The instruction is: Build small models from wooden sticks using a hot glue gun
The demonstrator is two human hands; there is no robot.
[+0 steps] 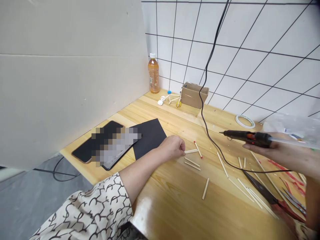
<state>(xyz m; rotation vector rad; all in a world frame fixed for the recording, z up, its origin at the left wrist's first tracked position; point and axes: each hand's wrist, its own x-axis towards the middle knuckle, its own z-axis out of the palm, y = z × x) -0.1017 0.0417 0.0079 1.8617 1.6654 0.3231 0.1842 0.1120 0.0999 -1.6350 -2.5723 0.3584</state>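
My left hand (172, 147) rests low over the table with its fingers pinched on the end of a short wooden stick (191, 151). The far end of that stick meets the middle of a second stick with red tips (198, 149), forming a T. Just below lie two loose short sticks (192, 163), side by side. To the right, my right hand (281, 153) is wrapped around a black hot glue gun (246, 137). Its nozzle points left, raised above the table and apart from the sticks. A clear glue stick (290, 141) sticks out of its back.
A black cable (206, 75) hangs down and crosses the table. Scissors (262, 190) and several sticks (245, 190) lie at right. Phones (86, 151), black card (150, 133), a bottle (153, 75), a cardboard box (193, 96), a small wheeled stick model (170, 98) and a tape roll (245, 121) surround.
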